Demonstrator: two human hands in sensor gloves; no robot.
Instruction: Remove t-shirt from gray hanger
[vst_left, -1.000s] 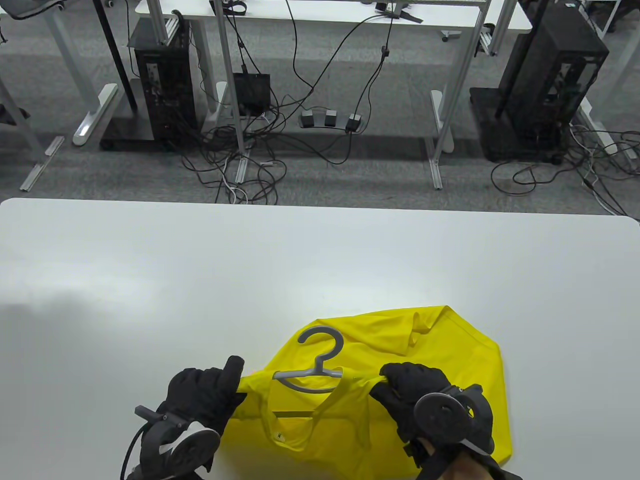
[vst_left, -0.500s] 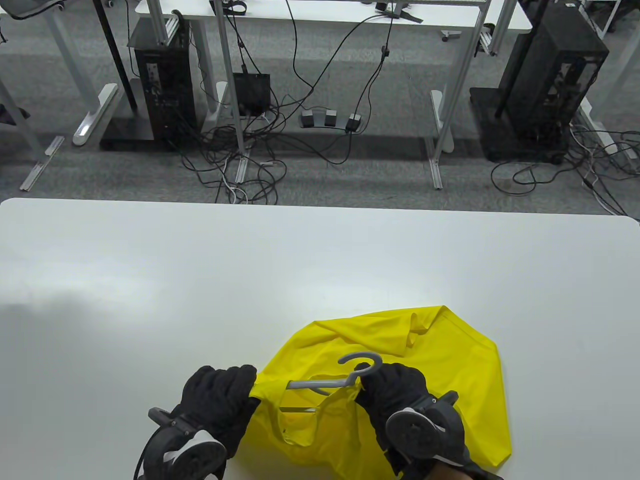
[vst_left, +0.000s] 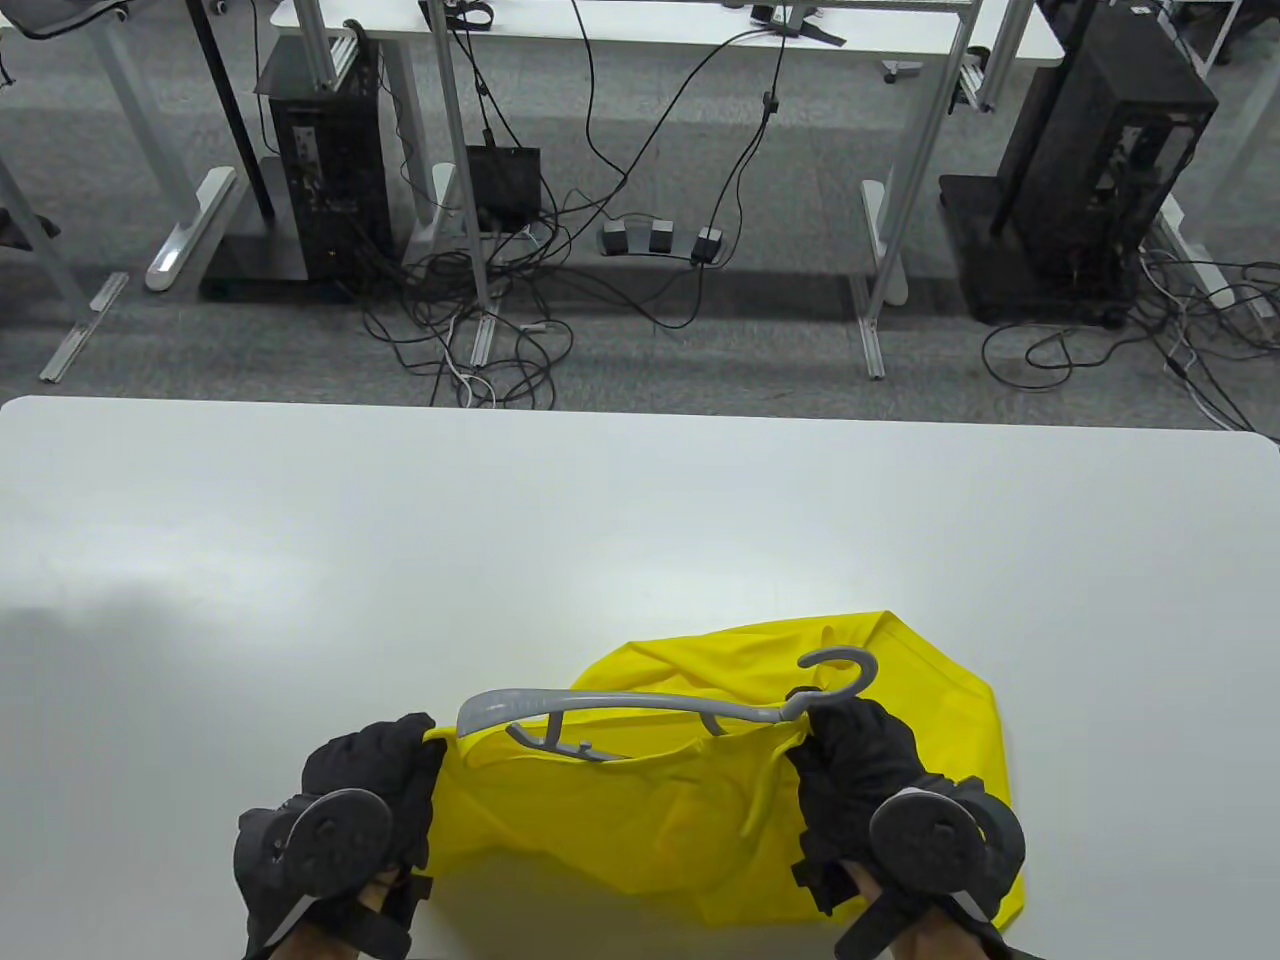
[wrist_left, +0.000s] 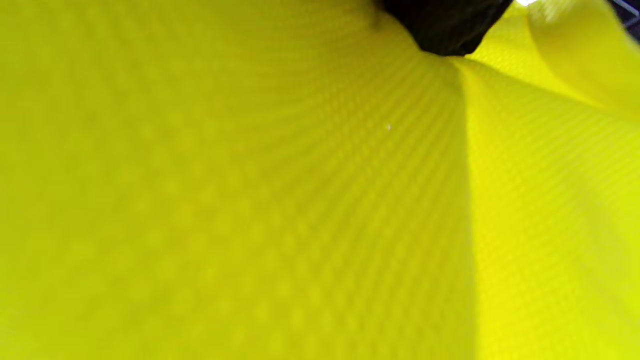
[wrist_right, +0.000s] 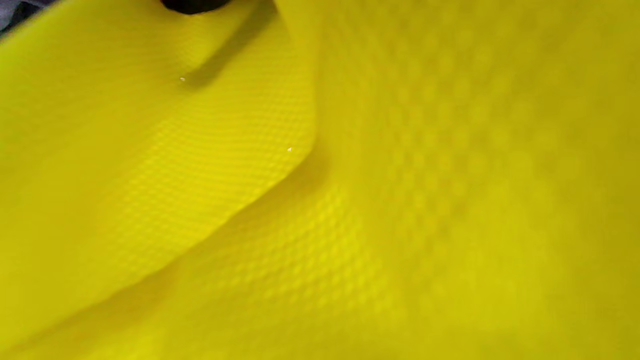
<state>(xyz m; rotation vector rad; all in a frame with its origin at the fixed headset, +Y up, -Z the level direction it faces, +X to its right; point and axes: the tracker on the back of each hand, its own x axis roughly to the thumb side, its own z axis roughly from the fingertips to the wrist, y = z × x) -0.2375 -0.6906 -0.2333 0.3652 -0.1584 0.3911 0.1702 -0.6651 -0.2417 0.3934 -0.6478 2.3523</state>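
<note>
- The yellow t-shirt (vst_left: 700, 800) was found bunched at the near edge of the white table (vst_left: 300, 560), at about 6 o'clock in the table view, between the two gloved hands.
- The gray hanger (vst_left: 650, 705) was seen lying almost level across the top of the cloth, its hook at 3 o'clock and one bare shoulder end at 9 o'clock; most of it appeared to be clear of the shirt already, though a lower arm seemed to dip into the neck opening.
- The left hand (vst_left: 370, 790) was closed on the shirt's left edge; it was judged to be anchoring the cloth so the hanger could be drawn out against it.
- The right hand (vst_left: 860, 760) was closed at the hanger's neck, just below the hook, with yellow cloth gathered under the same fingers; whether cloth was gripped along with the plastic could not be told.
- Both wrist views were filled by yellow mesh fabric (wrist_left: 250, 200) (wrist_right: 400, 225), with only a dark fingertip at the top edge of each.
- No brand, label or readable writing was visible on the shirt, hanger or gloves.
</note>
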